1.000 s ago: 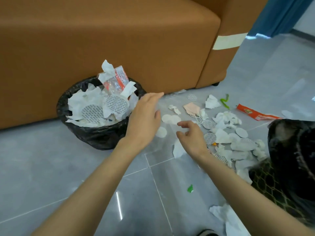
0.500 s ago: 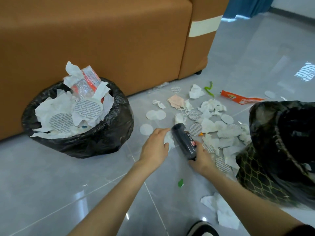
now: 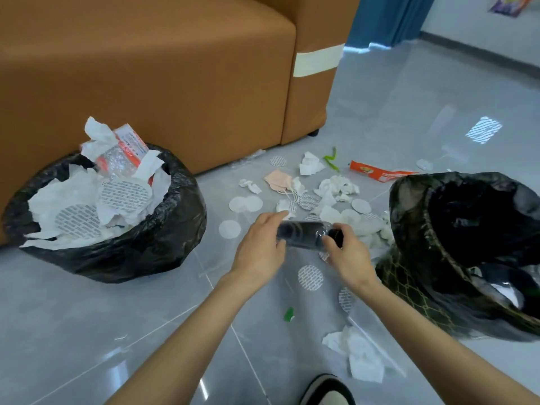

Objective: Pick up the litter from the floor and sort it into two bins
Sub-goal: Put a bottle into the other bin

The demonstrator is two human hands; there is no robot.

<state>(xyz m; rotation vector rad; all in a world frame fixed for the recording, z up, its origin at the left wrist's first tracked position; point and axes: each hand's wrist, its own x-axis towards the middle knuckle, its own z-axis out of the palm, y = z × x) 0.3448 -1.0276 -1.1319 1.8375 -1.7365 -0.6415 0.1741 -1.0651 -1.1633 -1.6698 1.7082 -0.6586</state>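
Note:
A dark plastic bottle [image 3: 302, 234] is held level above the floor between both hands. My left hand [image 3: 258, 249] grips its left end, and my right hand [image 3: 347, 254] grips its right end. A black-lined bin [image 3: 175, 229] on the left is heaped with white paper and round seals. A second black-lined bin [image 3: 415, 229] stands on the right, dark inside. Litter is scattered on the floor beyond the hands: crumpled tissues [image 3: 339, 185], round white seals [image 3: 245, 203], a pink face mask [image 3: 277, 179] and an orange wrapper [image 3: 377, 172].
A brown sofa [image 3: 175, 83] runs along the back, close behind the left bin. Crumpled tissue [image 3: 359, 355] and a green scrap [image 3: 288, 314] lie near my shoe [image 3: 327, 388]. A blue curtain [image 3: 388, 19] hangs at the far right on grey tiles.
A second ago both hands were empty over the litter. My right hand picked up the dark bottle; now it is raised and turned level, gripped by both hands.

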